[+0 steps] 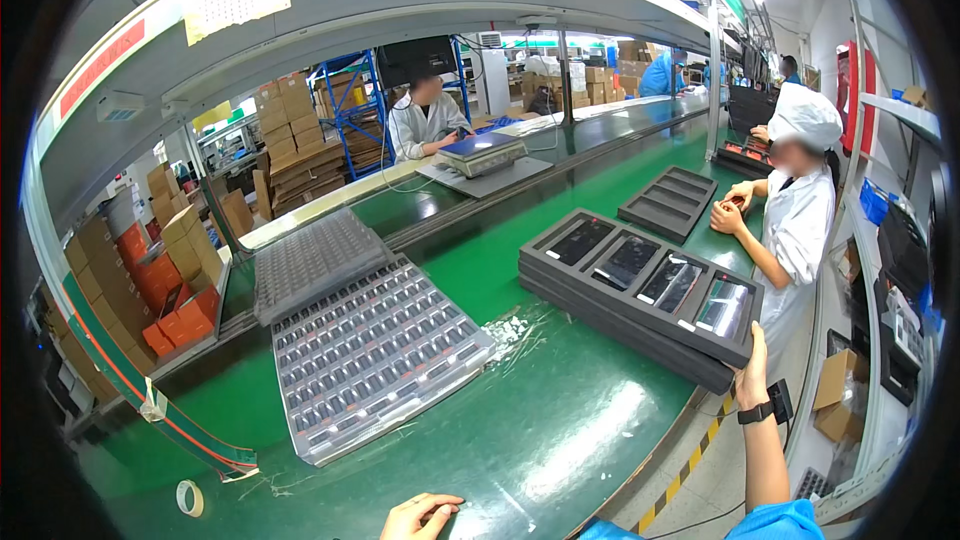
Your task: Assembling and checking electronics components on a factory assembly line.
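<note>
The black tray (622, 298) slants lengthwise, upper left to lower right.

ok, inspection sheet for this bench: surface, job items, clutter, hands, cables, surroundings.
Surface: green bench, scuffed; whitish marks beside a clear tray of small parts.
Job items: stacked black trays, top one holding four dark-screened devices.
Clutter: tape roll, near left.
Hands: right hand touching the black stack's near right corner; left hand at the bench's near edge, holding nothing visible.
Cables: pale cable by the scale; dark cable low right.
Surroundings: co-worker in white at right; cardboard boxes left.
</note>
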The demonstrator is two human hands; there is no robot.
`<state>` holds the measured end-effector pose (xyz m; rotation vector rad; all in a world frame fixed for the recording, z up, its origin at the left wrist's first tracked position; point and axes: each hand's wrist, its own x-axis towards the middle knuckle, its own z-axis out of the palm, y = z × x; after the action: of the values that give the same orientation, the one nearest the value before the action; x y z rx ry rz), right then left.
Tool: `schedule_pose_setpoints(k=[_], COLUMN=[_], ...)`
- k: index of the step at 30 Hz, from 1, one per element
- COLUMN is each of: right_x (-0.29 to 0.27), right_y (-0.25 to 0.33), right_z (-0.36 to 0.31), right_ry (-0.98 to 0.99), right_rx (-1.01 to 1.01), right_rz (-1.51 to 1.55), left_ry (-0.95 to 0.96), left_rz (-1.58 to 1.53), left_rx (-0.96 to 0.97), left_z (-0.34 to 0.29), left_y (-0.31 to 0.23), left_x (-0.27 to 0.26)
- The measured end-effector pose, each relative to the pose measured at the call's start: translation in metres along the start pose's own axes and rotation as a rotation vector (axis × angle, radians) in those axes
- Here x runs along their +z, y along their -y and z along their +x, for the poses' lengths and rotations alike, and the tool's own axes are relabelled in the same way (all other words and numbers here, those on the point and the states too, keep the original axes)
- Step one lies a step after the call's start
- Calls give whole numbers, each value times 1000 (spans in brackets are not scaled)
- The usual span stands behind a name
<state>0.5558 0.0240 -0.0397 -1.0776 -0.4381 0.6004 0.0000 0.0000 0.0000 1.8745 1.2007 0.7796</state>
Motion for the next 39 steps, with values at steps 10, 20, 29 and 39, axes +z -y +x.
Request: schedule_pose_setpoints(k=[10,20,29,39], right_x=[-7,72,74,93], right_y=[0,-14,-34,-5], right_z=[-23,-57,-38,-28], right_ry=[71,277,307,122], right_rx=[-53,-241,-418,-670], right_rz=[401,102,-771,-1039], left_ry=[1,-18,-12,-33], left_rz=[-1,2,23,53], left_rx=[38,63,87,110], left_z=[1,-1,-5,-4], left_y=[0,1,1,-3], left_x=[-1,0,-1,2])
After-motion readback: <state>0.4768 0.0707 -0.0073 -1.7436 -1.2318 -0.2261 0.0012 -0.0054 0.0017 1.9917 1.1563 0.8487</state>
